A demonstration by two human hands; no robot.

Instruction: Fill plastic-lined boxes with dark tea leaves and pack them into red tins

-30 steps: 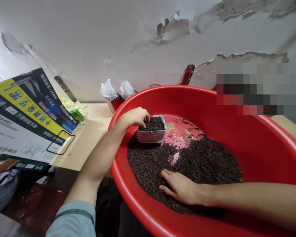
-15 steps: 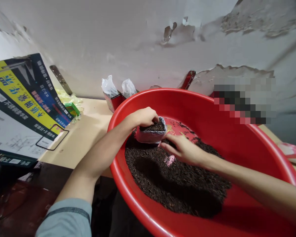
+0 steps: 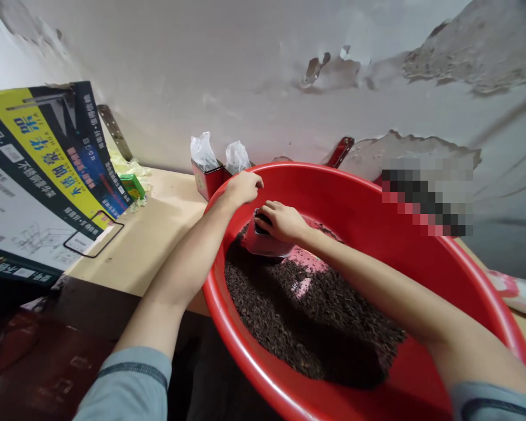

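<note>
A box-shaped container stands in the left part of a red basin, on a bed of dark loose tea leaves. My right hand lies over the container's top, its bent fingers spread across the opening and covering most of what is inside. My left hand hovers by the basin's left rim, up and left of the container. Its fingers are loosely bent and apart, with nothing visible in them.
Two red tins with plastic bags sticking out stand behind the basin on the wooden table. On the left leans a printed cardboard box, near a small green box. A peeling wall rises behind.
My left hand has come up out of the container toward the basin's rim. My right hand has moved from beside the container to over its top. The view has shifted slightly.
</note>
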